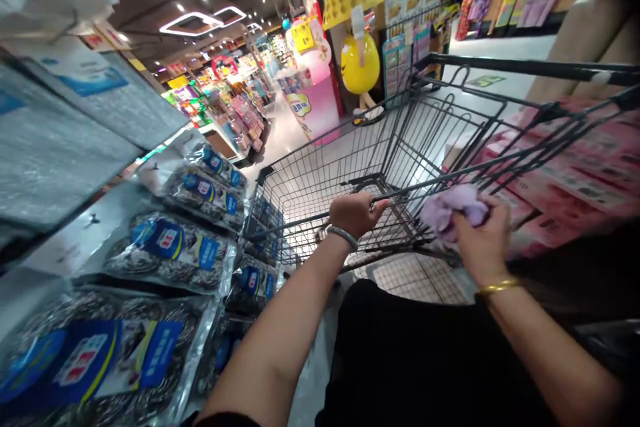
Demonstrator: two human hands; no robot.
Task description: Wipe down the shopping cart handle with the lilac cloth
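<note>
Head view: left hand (pixel 355 212) is clenched around the handle (pixel 410 192) of a wire cart (pixel 320 180), near the bar's left end. Right hand (pixel 481 240) grasps a bunched purple cloth (pixel 450 208), fingers curled over it. The cloth sits at the right end of the handle, touching or just over the bar; cannot tell which. It is crumpled and has no clear long axis. The handle runs left to right, rising rightward. The left hand is well apart from the cloth. Scourer packs (pixel 170 250) hang along the left shelf edge and pink boxes (pixel 590 173) are stacked beyond the cart's right side.
</note>
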